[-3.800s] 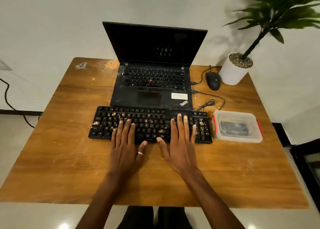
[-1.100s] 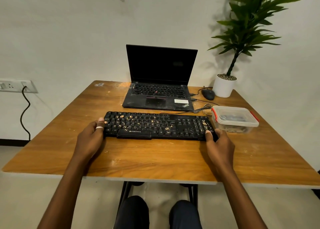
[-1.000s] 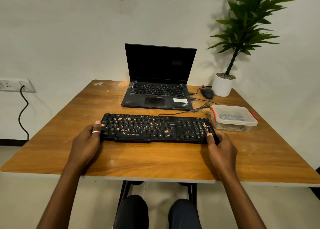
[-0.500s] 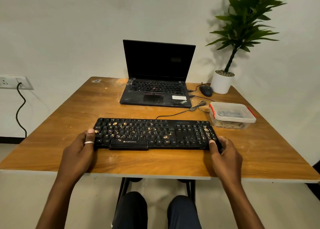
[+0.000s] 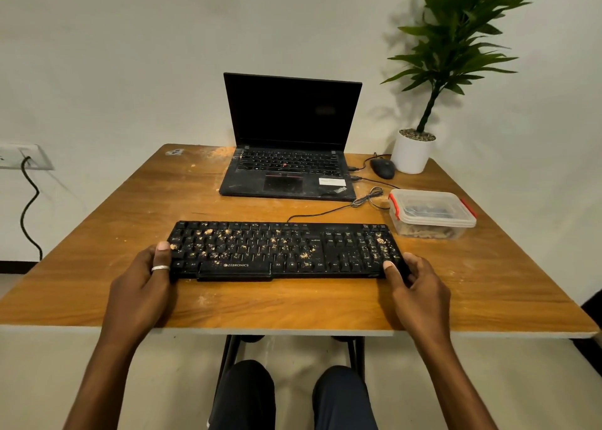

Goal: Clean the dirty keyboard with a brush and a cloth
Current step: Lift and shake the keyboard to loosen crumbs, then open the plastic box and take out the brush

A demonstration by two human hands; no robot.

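The left hand [image 5: 143, 286] and right hand [image 5: 420, 289] are clasping the ends of the crumb-strewn black plastic keyboard [image 5: 283, 250], thumbs on top; it is probably light and rigid.

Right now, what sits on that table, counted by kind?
dirty keyboard: 1
laptop: 1
mouse: 1
potted plant: 1
lidded plastic box: 1
Total: 5
A small scrap at the far left corner is too small to tell, so it is not counted.
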